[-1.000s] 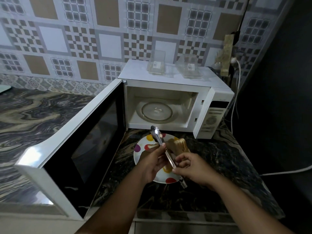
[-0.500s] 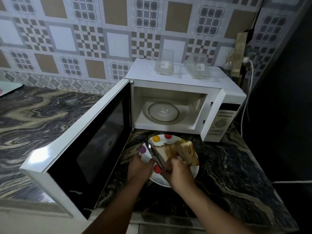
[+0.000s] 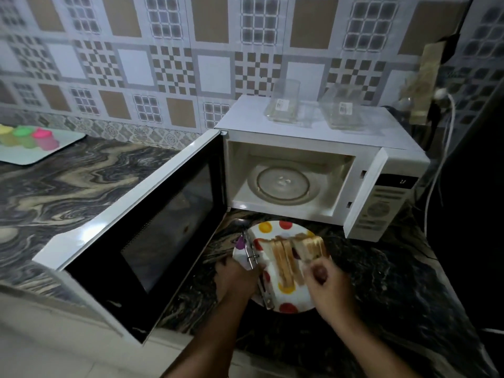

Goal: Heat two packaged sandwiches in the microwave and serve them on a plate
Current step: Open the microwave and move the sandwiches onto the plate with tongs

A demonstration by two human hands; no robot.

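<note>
The left hand lays the tongs along the spotted plate; the right hand, fingers loosely curled, has released them and now touches the sandwiches.

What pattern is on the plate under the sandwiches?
The plate is white with big polka dots in red, yellow and purple, seen in the head view.

Pastel cups — white tray
</note>
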